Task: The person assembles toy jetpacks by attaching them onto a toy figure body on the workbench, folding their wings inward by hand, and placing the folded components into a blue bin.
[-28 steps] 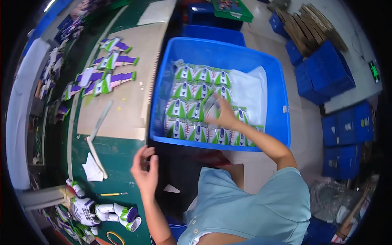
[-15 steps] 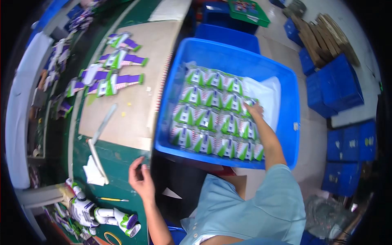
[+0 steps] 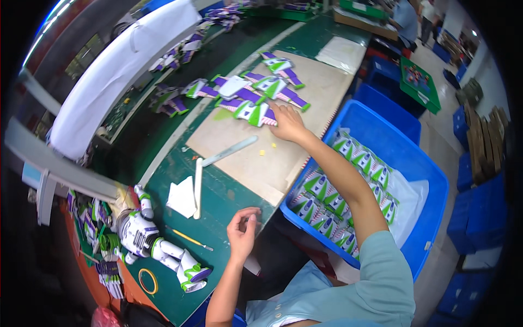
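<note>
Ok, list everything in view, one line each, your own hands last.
Purple-green-white flat toy wing pieces: several, on the tan cardboard sheet, more further along the bench.
Tan cardboard sheet: one, on the green workbench.
Blue plastic crate: one, beside the bench, with rows of green-white packets.
White-green toy figure: one, lying on the near bench.
Pale flat sticks: two, by a white folded paper.
Yellow pencil: one.
Left hand: at the bench edge, holds nothing visible.
Right hand: on the wing pieces.
</note>
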`<state>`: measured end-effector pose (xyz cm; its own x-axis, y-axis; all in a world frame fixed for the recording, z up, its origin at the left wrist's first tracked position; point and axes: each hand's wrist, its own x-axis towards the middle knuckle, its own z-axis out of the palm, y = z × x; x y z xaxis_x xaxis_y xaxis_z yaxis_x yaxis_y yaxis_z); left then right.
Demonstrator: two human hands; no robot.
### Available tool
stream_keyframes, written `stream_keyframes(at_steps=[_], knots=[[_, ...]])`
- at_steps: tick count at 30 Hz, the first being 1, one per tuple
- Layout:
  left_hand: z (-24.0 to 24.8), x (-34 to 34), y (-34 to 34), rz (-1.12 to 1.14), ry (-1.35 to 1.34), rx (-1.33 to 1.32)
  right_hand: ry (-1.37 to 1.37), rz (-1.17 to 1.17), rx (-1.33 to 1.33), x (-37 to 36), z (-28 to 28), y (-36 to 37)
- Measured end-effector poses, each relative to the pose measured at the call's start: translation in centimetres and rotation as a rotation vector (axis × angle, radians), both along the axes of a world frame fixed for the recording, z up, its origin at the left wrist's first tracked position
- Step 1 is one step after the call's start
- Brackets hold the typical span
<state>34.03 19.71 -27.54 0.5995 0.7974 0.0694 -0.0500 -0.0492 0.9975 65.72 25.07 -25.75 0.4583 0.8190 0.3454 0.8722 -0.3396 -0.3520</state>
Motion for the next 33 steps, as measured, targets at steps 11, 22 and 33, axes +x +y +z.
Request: stream_keyframes(at_steps=[11,22,33], knots=[[-0.7,2.6,5.8,-0.093,-0.442,-0.734,1.362,0.669,-0.23,-14.5,3.8,-7.2],[8.6,-13.5,-2.3,-0.163,0.099,-0.278,0.844,0.489,0.4,-10.9,7.7,-1.8],[11.2,-22.8,3.1,0.636,0.08,0.21,0.845,0.604,0.388,-21.7,10.3,-3.4]])
